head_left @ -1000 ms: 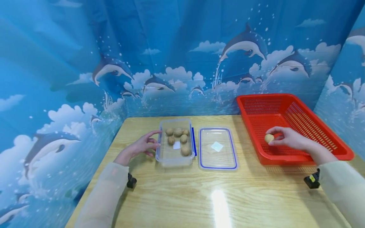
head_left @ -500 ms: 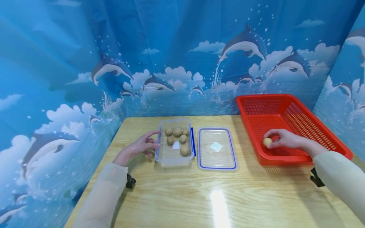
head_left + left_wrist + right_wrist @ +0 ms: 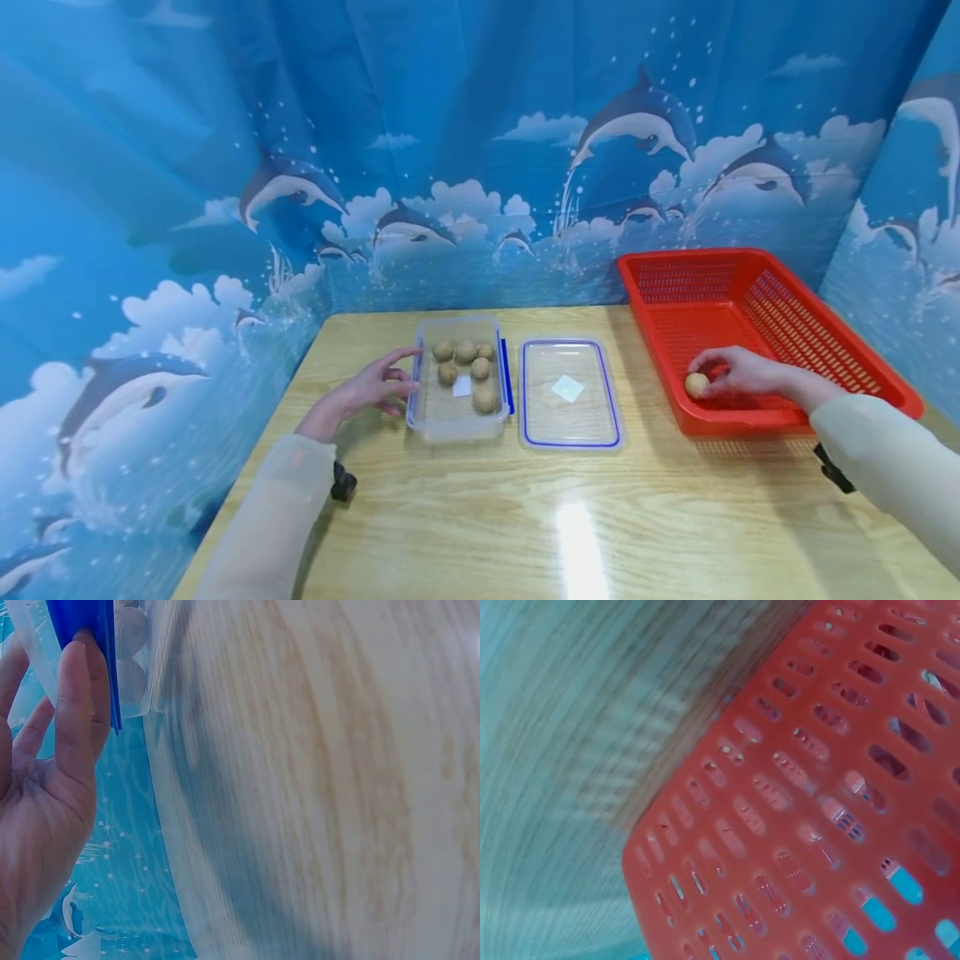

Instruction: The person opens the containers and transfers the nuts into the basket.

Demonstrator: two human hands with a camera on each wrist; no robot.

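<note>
In the head view my right hand pinches a light-brown walnut between thumb and fingers, low in the near left part of a red plastic basket. The right wrist view shows only the slotted basket wall, not the hand. My left hand rests with spread, relaxed fingers at the left side of a clear plastic box. Several walnuts lie in that box beside a small white square. The left wrist view has the left fingers right at a blue locking flap.
A clear lid with a blue seal lies flat between box and basket. The wooden table backs onto a dolphin-print curtain. A blue flap stands along the box's right side.
My right hand has moved a little left and lower into the basket with the walnut in its fingers. The left hand stays at the box.
</note>
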